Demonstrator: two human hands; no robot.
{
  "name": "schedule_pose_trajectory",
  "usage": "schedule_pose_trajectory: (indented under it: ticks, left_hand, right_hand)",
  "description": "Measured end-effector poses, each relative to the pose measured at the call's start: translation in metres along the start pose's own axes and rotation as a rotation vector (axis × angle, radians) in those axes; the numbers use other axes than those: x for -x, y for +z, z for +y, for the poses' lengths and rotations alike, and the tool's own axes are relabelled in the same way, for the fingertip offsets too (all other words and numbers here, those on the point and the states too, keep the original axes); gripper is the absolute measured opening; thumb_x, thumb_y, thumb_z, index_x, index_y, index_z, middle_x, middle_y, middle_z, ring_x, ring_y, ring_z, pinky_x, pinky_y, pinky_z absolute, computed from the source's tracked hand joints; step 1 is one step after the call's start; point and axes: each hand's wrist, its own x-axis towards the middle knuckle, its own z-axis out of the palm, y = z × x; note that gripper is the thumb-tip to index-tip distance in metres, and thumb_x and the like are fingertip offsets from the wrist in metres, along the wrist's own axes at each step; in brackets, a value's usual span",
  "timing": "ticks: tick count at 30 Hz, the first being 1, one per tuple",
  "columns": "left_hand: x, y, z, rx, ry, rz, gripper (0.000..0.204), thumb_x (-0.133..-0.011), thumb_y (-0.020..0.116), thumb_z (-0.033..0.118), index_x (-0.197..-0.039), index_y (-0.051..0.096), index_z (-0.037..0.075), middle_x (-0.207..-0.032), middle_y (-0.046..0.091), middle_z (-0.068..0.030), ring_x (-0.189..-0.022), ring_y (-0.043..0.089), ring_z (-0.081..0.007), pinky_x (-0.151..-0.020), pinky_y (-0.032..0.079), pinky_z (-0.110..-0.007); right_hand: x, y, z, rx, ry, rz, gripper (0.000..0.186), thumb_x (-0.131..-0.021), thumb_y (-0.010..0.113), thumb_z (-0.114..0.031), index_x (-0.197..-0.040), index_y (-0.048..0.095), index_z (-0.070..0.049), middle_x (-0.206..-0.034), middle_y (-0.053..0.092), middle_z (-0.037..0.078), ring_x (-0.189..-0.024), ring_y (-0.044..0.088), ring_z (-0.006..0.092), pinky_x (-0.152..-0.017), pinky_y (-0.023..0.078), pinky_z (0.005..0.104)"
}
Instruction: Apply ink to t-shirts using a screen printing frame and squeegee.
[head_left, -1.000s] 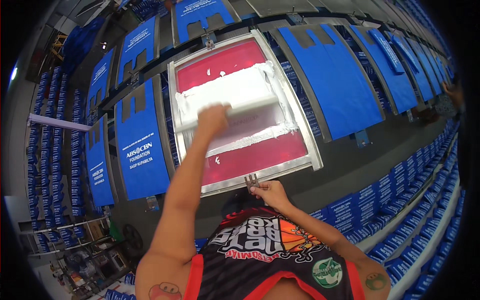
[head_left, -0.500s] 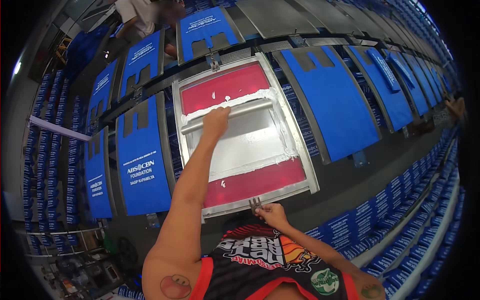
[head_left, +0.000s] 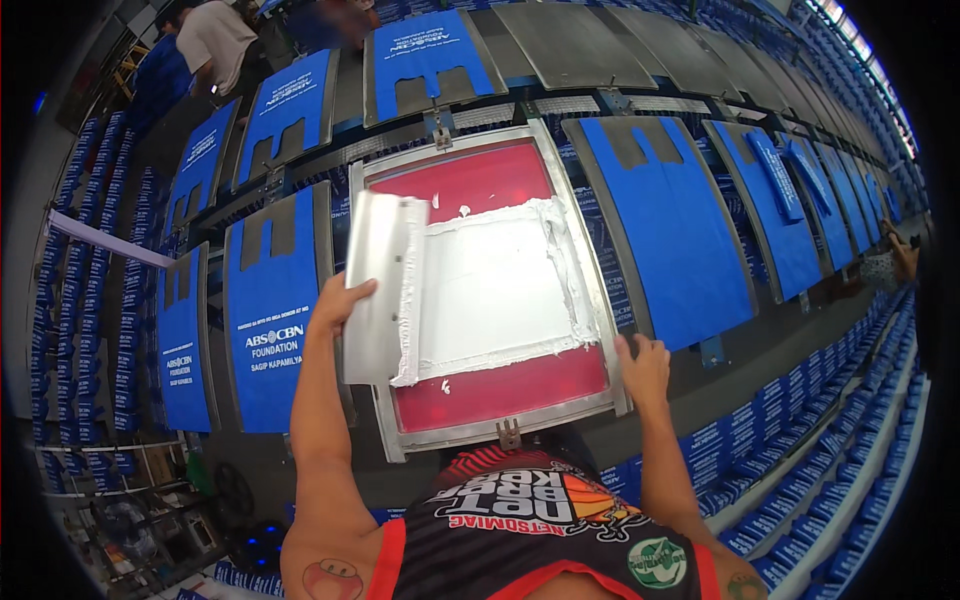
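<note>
A silk-screen frame (head_left: 608, 350) lies before me, with red borders and a pale middle panel (head_left: 495, 290) ringed by thick white ink. My left hand (head_left: 343, 303) grips a wide metal squeegee (head_left: 374, 290), turned lengthwise over the frame's left side. White ink coats the squeegee's inner edge. Close to the frame's right rail is my right hand (head_left: 645, 370), its fingers apart and holding nothing that I can see; whether it touches the rail I cannot tell. A metal bracket (head_left: 509, 434) sits at the frame's near edge.
Boards carrying blue bag-shaped sheets stand on both sides, such as a left board (head_left: 275, 330) and a right board (head_left: 665, 240). Bare grey boards (head_left: 570, 48) line the far row. Blue printed pieces hang in rows at right. A person (head_left: 215, 45) stands at the far left.
The squeegee has turned from lying across the screen to lengthwise at its left side, carried by my left hand. My right hand has left the near bracket for the frame's right side.
</note>
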Motion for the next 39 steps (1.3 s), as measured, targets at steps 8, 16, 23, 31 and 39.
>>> schedule_pose_trajectory:
  ticks: [8,16,23,31,39]
  left_hand:
    - [0.008,0.007,-0.056,0.275,-0.02,0.143,0.045,-0.081,0.072,0.018,-0.116,0.056,-0.005,-0.101,0.066,-0.0165,-0.083,0.067,-0.0267,-0.074,0.055,-0.04]
    - [-0.008,0.236,0.036,0.307,0.092,0.015,0.041,-0.082,0.07,0.016,-0.113,0.057,-0.007,-0.099,0.067,-0.0168,-0.083,0.068,-0.0267,-0.074,0.056,-0.039]
    - [-0.055,0.406,0.057,0.351,0.017,-0.048,0.039,-0.084,0.067,0.017,-0.114,0.058,-0.008,-0.098,0.067,-0.0174,-0.079,0.068,-0.0268,-0.071,0.057,-0.039]
    - [-0.068,0.437,0.059,0.359,0.003,0.035,0.037,-0.085,0.067,0.019,-0.111,0.059,-0.006,-0.096,0.068,-0.0167,-0.08,0.069,-0.0267,-0.071,0.058,-0.041]
    - [-0.085,0.449,0.056,0.317,0.02,0.008,0.041,-0.082,0.071,0.014,-0.115,0.057,-0.005,-0.1,0.067,-0.0164,-0.083,0.068,-0.0262,-0.074,0.057,-0.04]
  right_hand:
    - [-0.015,0.01,0.036,-0.496,0.327,-0.021,0.055,-0.09,0.056,-0.048,-0.101,0.068,0.004,-0.085,0.07,0.016,-0.081,0.064,0.0188,-0.075,0.048,0.0334]
    - [-0.063,-0.134,0.197,-0.727,0.247,0.08,0.051,-0.092,0.057,-0.043,-0.102,0.067,0.005,-0.08,0.068,0.011,-0.077,0.059,0.0109,-0.07,0.047,0.0291]
    - [-0.138,-0.25,0.297,-0.555,0.221,0.097,0.057,-0.09,0.058,-0.049,-0.1,0.068,0.006,-0.08,0.069,0.015,-0.075,0.065,0.018,-0.07,0.049,0.0324]
    - [-0.188,-0.268,0.316,-0.532,0.254,-0.023,0.056,-0.091,0.058,-0.047,-0.105,0.066,0.007,-0.088,0.069,0.012,-0.081,0.062,0.015,-0.076,0.048,0.0297]
    - [-0.206,-0.262,0.334,-0.361,0.267,0.006,0.054,-0.09,0.059,-0.044,-0.109,0.064,0.007,-0.092,0.068,0.019,-0.088,0.064,0.0216,-0.079,0.047,0.0342]
